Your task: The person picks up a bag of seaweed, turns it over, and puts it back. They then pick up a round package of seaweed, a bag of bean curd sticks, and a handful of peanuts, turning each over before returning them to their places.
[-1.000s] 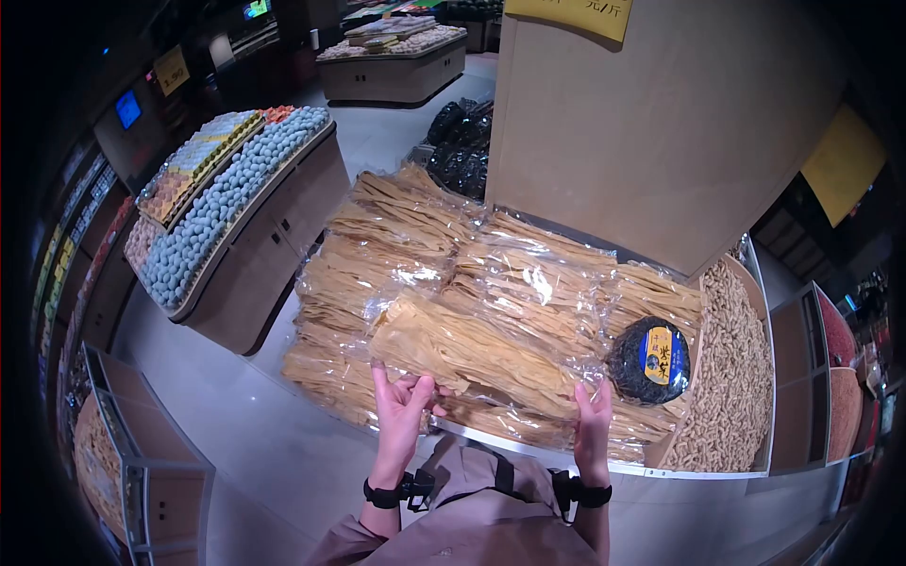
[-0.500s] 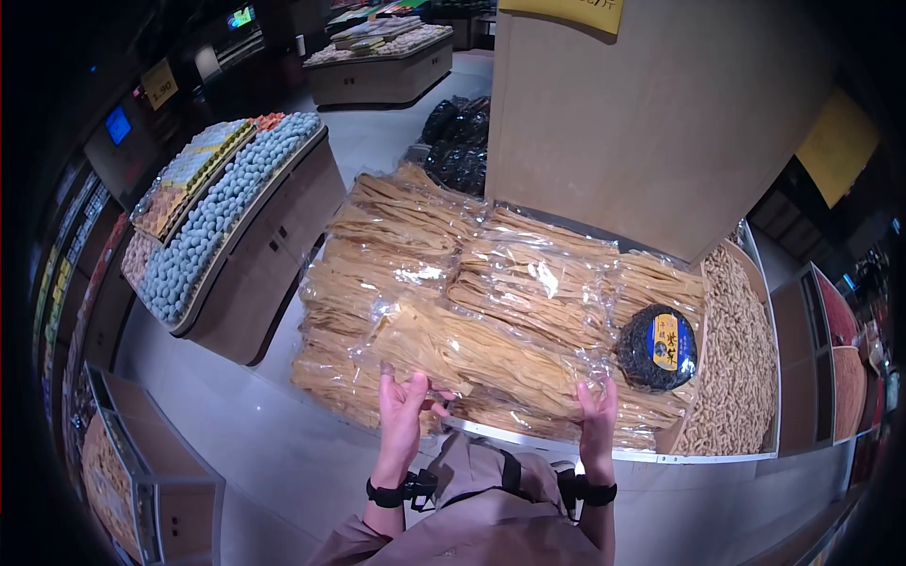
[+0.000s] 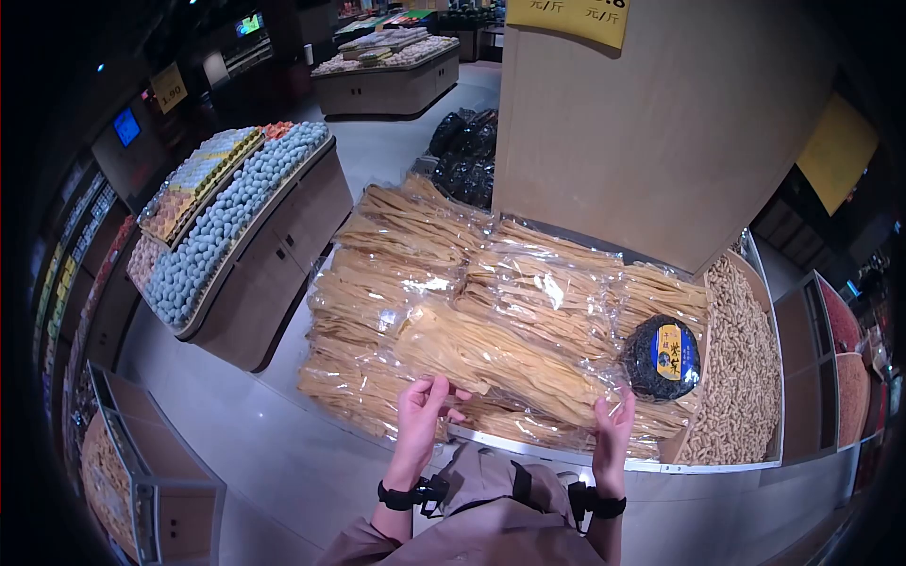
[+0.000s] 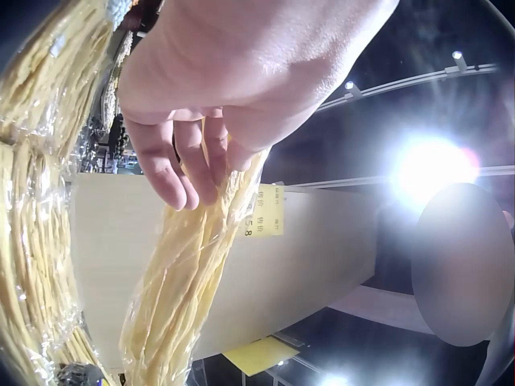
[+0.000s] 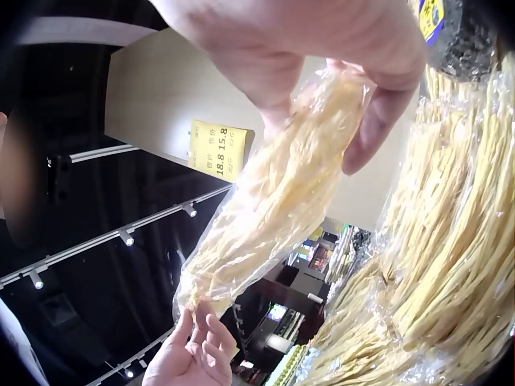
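Note:
A clear plastic bag of dried bean curd sticks [image 3: 500, 354], long and pale yellow, is held between both hands above a layer of similar bags [image 3: 387, 283]. My left hand [image 3: 422, 420] pinches its near edge toward the left end, thumb on top and fingertips partly under the bag. At the right end, my right hand [image 3: 613, 429] grips the plastic between thumb and fingers. In the right wrist view the bag stretches slantwise from the right hand [image 5: 322, 56] to the left hand [image 5: 193, 350]. A round black pack [image 3: 662, 357] with a blue and yellow label lies beyond the right hand.
Peanuts in shells [image 3: 731, 377] fill the bin at the right. A wooden pillar [image 3: 651, 141] with a yellow price sign [image 3: 576, 21] rises behind the bags. A stand of bluish eggs [image 3: 226, 217] is at the left, and the display's white front edge [image 3: 566, 453] runs near my body.
My left hand has shifted right along the bag's near edge, away from its left end. The right hand keeps its grip on the other end. The head view has moved slightly.

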The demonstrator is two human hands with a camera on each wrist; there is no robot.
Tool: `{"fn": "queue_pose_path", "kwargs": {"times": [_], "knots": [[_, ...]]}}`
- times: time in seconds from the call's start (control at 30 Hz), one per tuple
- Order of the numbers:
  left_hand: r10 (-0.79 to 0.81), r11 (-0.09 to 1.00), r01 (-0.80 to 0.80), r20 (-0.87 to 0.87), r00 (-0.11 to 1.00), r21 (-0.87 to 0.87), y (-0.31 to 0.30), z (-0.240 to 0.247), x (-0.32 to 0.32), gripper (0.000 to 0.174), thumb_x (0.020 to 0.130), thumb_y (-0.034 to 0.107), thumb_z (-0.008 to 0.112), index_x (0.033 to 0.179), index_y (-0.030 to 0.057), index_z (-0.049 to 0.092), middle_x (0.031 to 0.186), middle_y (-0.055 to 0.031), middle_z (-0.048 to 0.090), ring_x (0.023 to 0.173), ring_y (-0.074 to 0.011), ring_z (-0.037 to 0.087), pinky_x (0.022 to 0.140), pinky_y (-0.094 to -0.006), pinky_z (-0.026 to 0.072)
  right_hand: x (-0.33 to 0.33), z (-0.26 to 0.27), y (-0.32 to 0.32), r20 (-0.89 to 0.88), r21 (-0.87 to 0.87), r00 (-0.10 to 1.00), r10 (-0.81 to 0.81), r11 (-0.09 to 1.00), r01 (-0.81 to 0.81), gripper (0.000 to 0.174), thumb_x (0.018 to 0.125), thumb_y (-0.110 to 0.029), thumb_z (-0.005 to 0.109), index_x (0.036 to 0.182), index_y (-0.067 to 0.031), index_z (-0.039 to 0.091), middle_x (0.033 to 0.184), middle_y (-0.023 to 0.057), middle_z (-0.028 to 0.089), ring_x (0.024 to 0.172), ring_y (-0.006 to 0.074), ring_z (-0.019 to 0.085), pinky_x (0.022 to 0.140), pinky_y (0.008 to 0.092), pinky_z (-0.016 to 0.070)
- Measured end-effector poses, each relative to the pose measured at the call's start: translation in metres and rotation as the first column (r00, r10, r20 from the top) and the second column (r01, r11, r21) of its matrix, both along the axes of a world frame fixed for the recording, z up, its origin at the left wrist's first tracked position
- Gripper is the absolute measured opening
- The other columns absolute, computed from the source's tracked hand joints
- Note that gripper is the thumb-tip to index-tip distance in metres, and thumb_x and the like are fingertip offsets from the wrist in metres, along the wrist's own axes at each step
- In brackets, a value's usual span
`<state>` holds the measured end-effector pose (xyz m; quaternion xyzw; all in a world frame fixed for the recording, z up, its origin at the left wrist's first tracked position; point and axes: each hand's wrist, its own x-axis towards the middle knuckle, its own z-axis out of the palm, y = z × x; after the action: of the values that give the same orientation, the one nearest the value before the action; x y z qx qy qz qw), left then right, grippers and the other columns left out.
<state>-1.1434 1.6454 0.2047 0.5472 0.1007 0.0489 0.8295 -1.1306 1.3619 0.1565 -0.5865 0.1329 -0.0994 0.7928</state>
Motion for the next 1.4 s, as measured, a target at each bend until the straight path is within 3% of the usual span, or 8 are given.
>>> {"fn": "queue_pose_path", "kwargs": {"times": [0.3,0.4,0.5,0.57,0.9,1.0,1.07,1.4], "knots": [[0.012,1.0,-0.011,-0.013,1.0,0.013,0.004,-0.006,-0.003,0.027,0.103,0.024,0.054,0.096,-0.0003,0.063,0.091,-0.0108,0.069,0.084,-0.0141,0.068,0.059,-0.0246,0.0563,0.001,0.007,0.001,-0.054,-0.078,0.999,-0.005,0.997,0.0,0.06,0.087,-0.01,0.071,0.137,-0.0013,0.041,0.141,0.0133,0.044,0.126,0.0187,0.043,0.104,0.0281,0.0339],[0.021,1.0,-0.021,-0.013,1.0,0.012,0.006,-0.007,-0.004,0.025,0.103,0.024,0.054,0.101,0.0,0.061,0.092,-0.0112,0.069,0.084,-0.0135,0.068,0.059,-0.0247,0.0566,0.003,0.007,0.004,0.016,-0.17,1.0,0.011,0.985,-0.008,0.05,0.092,-0.013,0.065,0.136,-0.0052,0.042,0.113,0.0012,0.056,0.07,0.0025,0.041,0.053,0.0188,0.0292],[0.036,0.999,-0.036,-0.01,0.999,-0.024,0.008,-0.005,-0.003,0.024,0.103,0.023,0.054,0.11,0.0002,0.057,0.092,-0.0115,0.069,0.083,-0.0133,0.067,0.059,-0.025,0.0567,0.004,0.011,0.005,0.04,-0.168,0.999,0.032,0.985,-0.025,0.052,0.091,-0.012,0.066,0.136,-0.0049,0.041,0.117,0.0031,0.056,0.073,0.0032,0.043,0.056,0.0188,0.0294],[0.017,0.999,-0.017,0.005,1.0,-0.046,0.01,-0.008,-0.003,0.024,0.103,0.023,0.054,0.114,0.0013,0.055,0.096,-0.0109,0.069,0.086,-0.0137,0.068,0.059,-0.0252,0.0566,0.001,0.028,0.012,-0.027,-0.018,0.999,0.032,0.999,-0.033,0.06,0.085,-0.008,0.072,0.136,-0.0014,0.041,0.134,0.0131,0.047,0.125,0.0208,0.044,0.107,0.0312,0.0322],[0.097,0.98,-0.096,-0.007,0.995,-0.173,-0.002,-0.015,0.0,0.046,0.101,0.025,0.056,0.134,0.0074,0.03,0.101,-0.0027,0.053,0.097,-0.0133,0.06,0.069,-0.0337,0.0618,-0.005,-0.003,-0.001,0.229,-0.212,0.972,0.051,0.977,-0.002,0.068,0.078,-0.004,0.077,0.135,0.0014,0.041,0.13,0.0128,0.045,0.123,0.0203,0.044,0.107,0.0343,0.0341],[0.083,0.976,-0.081,-0.002,0.997,-0.201,-0.002,-0.015,0.004,0.044,0.1,0.024,0.058,0.13,0.0078,0.031,0.098,-0.0024,0.053,0.091,-0.0125,0.06,0.067,-0.0327,0.0623,-0.012,0.01,-0.015,0.319,-0.773,0.909,0.268,0.628,0.086,0.072,0.078,-0.006,0.08,0.135,0.0046,0.038,0.131,0.0141,0.046,0.119,0.0208,0.047,0.106,0.0336,0.036],[0.127,0.971,-0.133,-0.045,0.991,-0.196,-0.001,-0.017,0.008,0.04,0.099,0.025,0.061,0.125,0.0088,0.036,0.097,-0.0026,0.053,0.086,-0.012,0.062,0.063,-0.0314,0.0624,-0.019,0.056,0.0,-0.214,-0.331,0.938,0.272,0.884,-0.332,0.076,0.08,-0.009,0.08,0.138,0.0066,0.033,0.134,0.0175,0.047,0.118,0.0214,0.05,0.104,0.0332,0.0397],[0.245,0.922,-0.274,-0.138,0.96,-0.273,0.003,-0.018,0.016,0.036,0.094,0.034,0.067,0.112,0.0088,0.047,0.098,-0.0037,0.056,0.077,-0.0165,0.066,0.052,-0.0273,0.0574,-0.014,0.039,-0.003,0.262,-0.016,0.916,0.304,0.95,-0.31,0.056,0.088,0.003,0.067,0.135,0.0054,0.037,0.133,0.0168,0.048,0.118,0.024,0.057,0.102,0.0366,0.048]]}}
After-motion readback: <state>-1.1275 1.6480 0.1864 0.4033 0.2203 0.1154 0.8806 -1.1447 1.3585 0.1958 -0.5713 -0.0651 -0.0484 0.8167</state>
